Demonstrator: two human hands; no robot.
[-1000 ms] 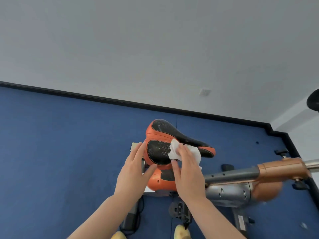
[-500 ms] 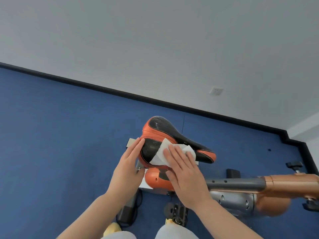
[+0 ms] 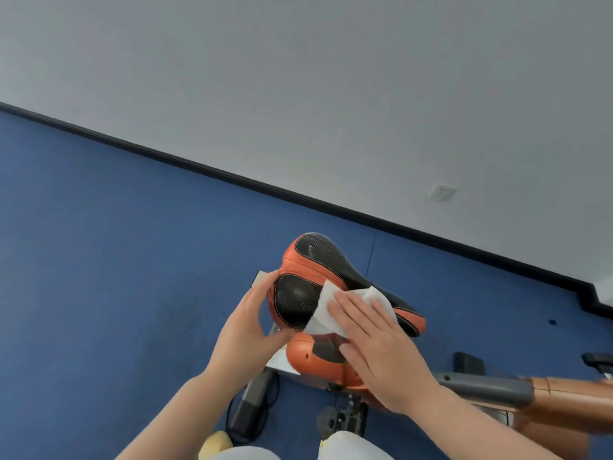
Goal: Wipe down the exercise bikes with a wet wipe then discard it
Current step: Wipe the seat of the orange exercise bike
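While left hand [image 3: 247, 322] cups the saddle [image 3: 318, 277] edge at frame centre, I note right hand [image 3: 378, 340] flat, fingers straight, pressing wet wipe [image 3: 326, 308].

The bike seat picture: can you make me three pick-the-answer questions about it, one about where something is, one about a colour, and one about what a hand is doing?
1. Where is the wet wipe?
A. on the floor
B. on the bike seat, under the right hand
C. hanging on the wall

2. What colours are the seat?
A. orange and black
B. green and white
C. all yellow

3. What is the left hand doing?
A. waving in the air
B. holding a bottle
C. holding the back edge of the seat

Answers:
1. B, the white wipe lies across the seat with flat fingers pressing on it.
2. A, black dotted pads sit inside orange sides.
3. C, its fingers and thumb wrap round the seat's wide end.
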